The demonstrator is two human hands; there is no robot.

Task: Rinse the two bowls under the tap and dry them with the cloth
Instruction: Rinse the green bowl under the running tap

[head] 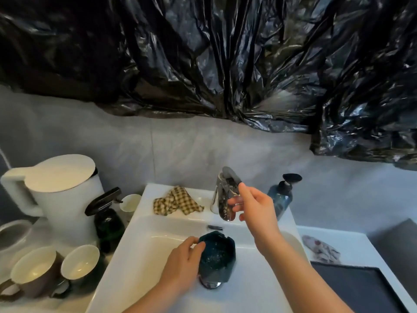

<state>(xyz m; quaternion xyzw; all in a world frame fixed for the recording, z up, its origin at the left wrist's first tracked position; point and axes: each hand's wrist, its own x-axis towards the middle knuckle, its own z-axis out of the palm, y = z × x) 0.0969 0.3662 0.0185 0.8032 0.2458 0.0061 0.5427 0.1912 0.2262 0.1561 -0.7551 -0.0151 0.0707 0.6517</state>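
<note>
Low in the centre of the frame, the left hand [182, 256] grips the dark teal bowl [217, 256] by its left rim, fingers curled over the edge, holding it in the white sink [144, 251] over the drain. The bowl looks glazed and wet inside — stiff, probably breakable and slippery, so a rim pinch with a thumb inside seems the safest hold. Its rim appears notched or uneven. The right hand [252, 206] reaches up to the chrome tap [225, 195] at centre frame, fingers loosely spread, one fingertip at the lever, gripping nothing. The checked cloth [177, 201] lies crumpled on the sink ledge left of the tap — soft, easy to bunch. No second bowl can be picked out for certain. No writing is legible anywhere.
</note>
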